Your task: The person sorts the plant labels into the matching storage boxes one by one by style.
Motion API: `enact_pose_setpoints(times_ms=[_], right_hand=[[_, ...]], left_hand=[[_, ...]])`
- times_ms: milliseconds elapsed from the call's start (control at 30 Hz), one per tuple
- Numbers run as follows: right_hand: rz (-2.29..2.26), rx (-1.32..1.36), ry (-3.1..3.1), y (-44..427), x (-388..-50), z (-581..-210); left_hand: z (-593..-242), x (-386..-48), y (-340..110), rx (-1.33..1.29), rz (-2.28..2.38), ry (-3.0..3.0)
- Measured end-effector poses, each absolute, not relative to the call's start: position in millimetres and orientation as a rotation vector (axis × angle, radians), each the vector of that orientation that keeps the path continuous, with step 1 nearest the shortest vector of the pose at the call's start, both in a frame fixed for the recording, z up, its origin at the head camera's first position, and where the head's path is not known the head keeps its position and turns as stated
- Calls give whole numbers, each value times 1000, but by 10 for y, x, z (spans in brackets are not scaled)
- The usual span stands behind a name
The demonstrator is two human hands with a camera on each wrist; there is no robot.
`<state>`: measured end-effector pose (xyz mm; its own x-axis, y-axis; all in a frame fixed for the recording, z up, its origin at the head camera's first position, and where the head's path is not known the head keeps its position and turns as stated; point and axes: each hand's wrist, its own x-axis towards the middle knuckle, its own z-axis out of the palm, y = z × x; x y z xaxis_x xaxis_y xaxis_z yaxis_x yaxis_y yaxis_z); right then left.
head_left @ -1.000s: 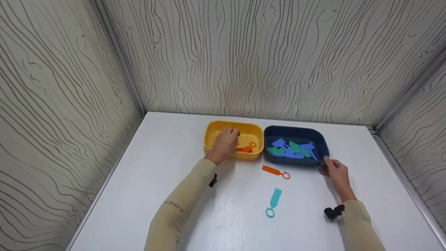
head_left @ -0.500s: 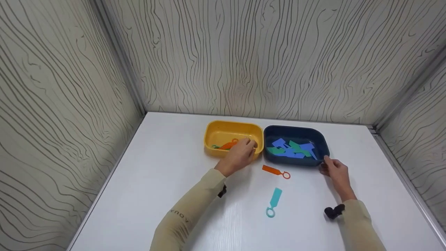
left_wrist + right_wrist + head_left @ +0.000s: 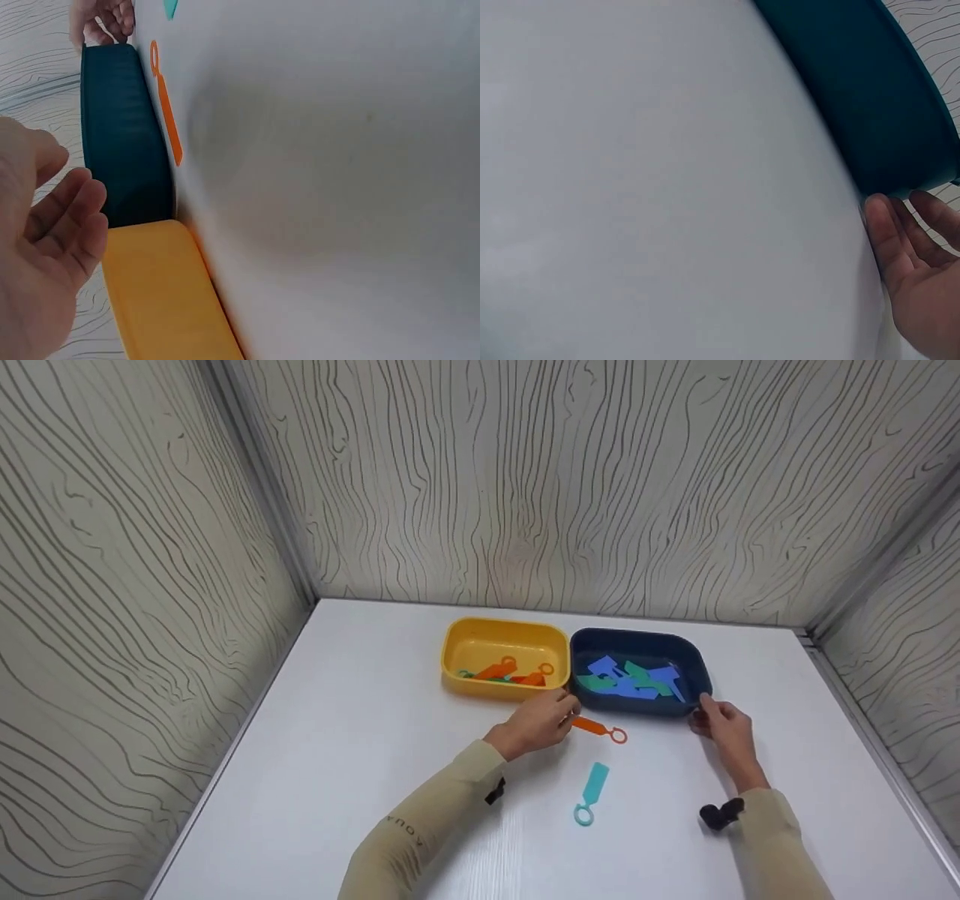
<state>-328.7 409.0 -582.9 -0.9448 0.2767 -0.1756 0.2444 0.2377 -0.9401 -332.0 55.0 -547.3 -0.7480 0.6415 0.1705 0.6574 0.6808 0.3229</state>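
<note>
My left hand [image 3: 536, 724] hovers just in front of the yellow bin [image 3: 480, 687], its fingers loosely bent. In the left wrist view nothing shows between its thumb and fingers. Close by on the white table lies a flat orange tag [image 3: 591, 725] with a ring at one end; in the head view the hand hides its left tip. A similar turquoise tag [image 3: 595, 784] lies nearer the front. My right hand [image 3: 727, 735] touches the front right corner of the dark blue bin [image 3: 637, 705] with fairly straight fingertips, as the right wrist view [image 3: 922, 262] shows.
Orange and green tags [image 3: 499, 667] lie inside the yellow bin. Several blue and green flat pieces [image 3: 626, 682] are in the dark blue bin. Both bins stand side by side towards the back of the table [image 3: 360, 690], before a wood-grain patterned wall [image 3: 525, 495].
My left hand has come out of the yellow bin, moving right and towards the front, to beside the orange tag. The right hand has stayed at the dark blue bin's corner.
</note>
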Motion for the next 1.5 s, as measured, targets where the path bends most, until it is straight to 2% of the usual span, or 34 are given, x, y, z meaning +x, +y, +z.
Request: enact_pose_setpoints(times_ms=[233, 567, 1100, 1500], right_hand=[[1870, -522, -2432, 4100, -3271, -5837], [1925, -488, -2392, 4136, -3281, -5839], [1889, -508, -2436, 4125, -3270, -5843], [1922, -463, -2361, 4105, -3250, -5840]], left_hand=[[-5537, -3326, 771, -1090, -463, -2981], [-5640, -3342, 1021, -940, -294, -3111], [-5677, -3328, 1022, -880, -104, -3141], [-5670, -3348, 1046, -800, -228, -3239]])
